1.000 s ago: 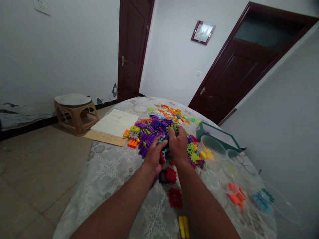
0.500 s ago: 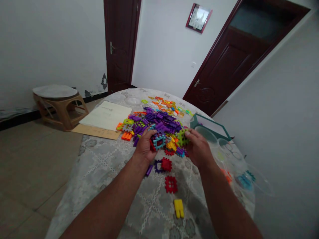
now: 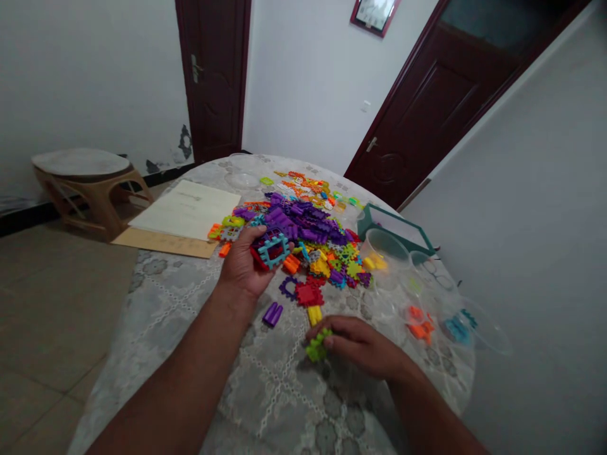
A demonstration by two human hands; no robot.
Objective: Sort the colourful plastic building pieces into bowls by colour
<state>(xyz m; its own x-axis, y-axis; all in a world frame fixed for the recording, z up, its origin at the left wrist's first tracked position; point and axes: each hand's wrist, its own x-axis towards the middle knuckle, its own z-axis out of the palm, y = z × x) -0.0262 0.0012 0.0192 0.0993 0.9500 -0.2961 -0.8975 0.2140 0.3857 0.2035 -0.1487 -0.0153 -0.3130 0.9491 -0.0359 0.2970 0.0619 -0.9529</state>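
My left hand [image 3: 243, 265] is closed around several interlocking plastic building pieces. A light-blue square frame piece [image 3: 274, 251] faces outward, with red and purple parts behind it, partly hidden by my fingers. Lower on the right, my right hand [image 3: 363, 344] pinches a lime-green notched building piece [image 3: 317, 345] close above the tablecloth. Just beyond it lie a yellow piece [image 3: 313, 315] and a solid red square piece [image 3: 309, 294]. A purple frame piece [image 3: 288, 289] touches or nearly touches the red one, and a purple double-tube piece [image 3: 272, 314] lies to the left.
A heap of mostly purple building pieces [image 3: 303, 218] covers the table's middle. Clear plastic tubs [image 3: 386, 246] and a green-edged box [image 3: 401, 227] stand on the right. Cream paper [image 3: 187, 212] lies at left; a stool [image 3: 90, 189] stands beyond the table.
My right hand has brought the green piece from beside the heap toward me. My left hand still holds its cluster. The red window-like square on the cloth no longer shows; the view has shifted.
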